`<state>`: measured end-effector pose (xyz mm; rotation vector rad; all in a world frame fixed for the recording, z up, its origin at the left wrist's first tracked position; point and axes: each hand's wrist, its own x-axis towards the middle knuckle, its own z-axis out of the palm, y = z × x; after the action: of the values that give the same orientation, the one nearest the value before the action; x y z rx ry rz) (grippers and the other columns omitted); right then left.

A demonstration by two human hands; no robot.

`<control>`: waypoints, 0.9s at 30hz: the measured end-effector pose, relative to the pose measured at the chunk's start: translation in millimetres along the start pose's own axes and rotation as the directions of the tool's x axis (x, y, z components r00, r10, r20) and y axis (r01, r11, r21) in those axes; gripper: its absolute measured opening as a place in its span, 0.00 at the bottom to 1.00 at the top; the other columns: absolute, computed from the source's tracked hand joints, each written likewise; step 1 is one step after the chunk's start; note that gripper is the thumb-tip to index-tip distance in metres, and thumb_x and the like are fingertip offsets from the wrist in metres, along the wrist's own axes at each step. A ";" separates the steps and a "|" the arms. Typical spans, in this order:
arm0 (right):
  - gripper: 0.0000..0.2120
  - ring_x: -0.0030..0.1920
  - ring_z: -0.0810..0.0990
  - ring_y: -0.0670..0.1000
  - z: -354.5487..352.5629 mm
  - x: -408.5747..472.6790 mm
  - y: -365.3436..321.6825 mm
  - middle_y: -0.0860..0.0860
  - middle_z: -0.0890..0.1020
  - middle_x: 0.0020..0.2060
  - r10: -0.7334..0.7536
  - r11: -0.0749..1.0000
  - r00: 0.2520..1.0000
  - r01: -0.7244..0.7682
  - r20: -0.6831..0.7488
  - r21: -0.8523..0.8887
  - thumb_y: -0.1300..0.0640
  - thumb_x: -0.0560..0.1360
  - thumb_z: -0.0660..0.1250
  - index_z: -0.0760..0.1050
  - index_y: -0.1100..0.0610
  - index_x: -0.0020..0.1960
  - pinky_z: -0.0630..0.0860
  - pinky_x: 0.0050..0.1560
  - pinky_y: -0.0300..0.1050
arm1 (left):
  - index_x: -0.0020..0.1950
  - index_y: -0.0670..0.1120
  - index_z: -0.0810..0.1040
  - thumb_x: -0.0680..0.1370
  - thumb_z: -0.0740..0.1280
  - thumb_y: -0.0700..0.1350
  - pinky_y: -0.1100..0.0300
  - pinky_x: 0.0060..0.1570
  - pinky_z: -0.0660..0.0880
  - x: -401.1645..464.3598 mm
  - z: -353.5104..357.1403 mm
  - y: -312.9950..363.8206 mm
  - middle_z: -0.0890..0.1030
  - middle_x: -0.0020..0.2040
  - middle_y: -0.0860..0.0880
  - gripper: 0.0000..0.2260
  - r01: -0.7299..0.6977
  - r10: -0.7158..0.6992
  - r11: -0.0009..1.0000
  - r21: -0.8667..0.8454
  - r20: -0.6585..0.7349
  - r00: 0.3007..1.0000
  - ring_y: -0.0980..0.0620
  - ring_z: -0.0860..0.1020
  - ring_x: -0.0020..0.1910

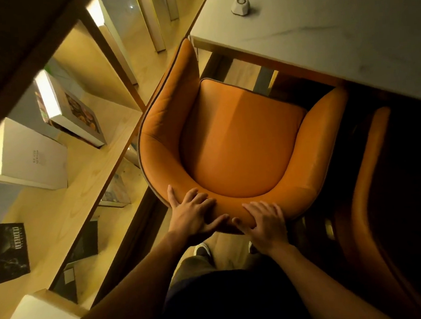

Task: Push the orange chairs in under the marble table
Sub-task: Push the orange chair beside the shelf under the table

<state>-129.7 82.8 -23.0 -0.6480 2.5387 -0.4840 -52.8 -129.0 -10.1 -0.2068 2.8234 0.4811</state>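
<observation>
An orange leather chair (238,142) with a curved back stands below me, facing the marble table (345,30). Its right armrest reaches just under the table's near edge; the seat is still out in the open. My left hand (193,214) grips the top of the backrest with fingers over the rim and thumb on the outer side. My right hand (266,224) holds the same rim a little to the right. A second orange chair (373,197) stands at the right in shadow, its front hidden under the table.
A wooden shelf unit (86,194) with books and boxes runs close along the left of the chair. A small white device (240,5) sits on the table. My feet (204,250) stand on the light floor behind the chair.
</observation>
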 end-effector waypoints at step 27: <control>0.16 0.52 0.82 0.59 20.4 12.6 -5.0 0.50 0.86 0.46 0.159 0.982 0.926 -0.112 -0.342 0.151 0.48 0.70 0.60 0.85 0.52 0.46 0.66 0.64 0.62 | 0.48 0.55 0.84 0.72 0.65 0.55 0.34 0.72 0.51 13.8 27.8 2.2 0.85 0.49 0.56 0.11 0.127 -0.189 0.966 -0.224 -0.278 0.942 0.48 0.77 0.57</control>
<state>-127.1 67.8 -42.1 -0.3576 2.8312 -0.7673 -59.7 -118.8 -38.6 -0.5917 3.0082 0.7600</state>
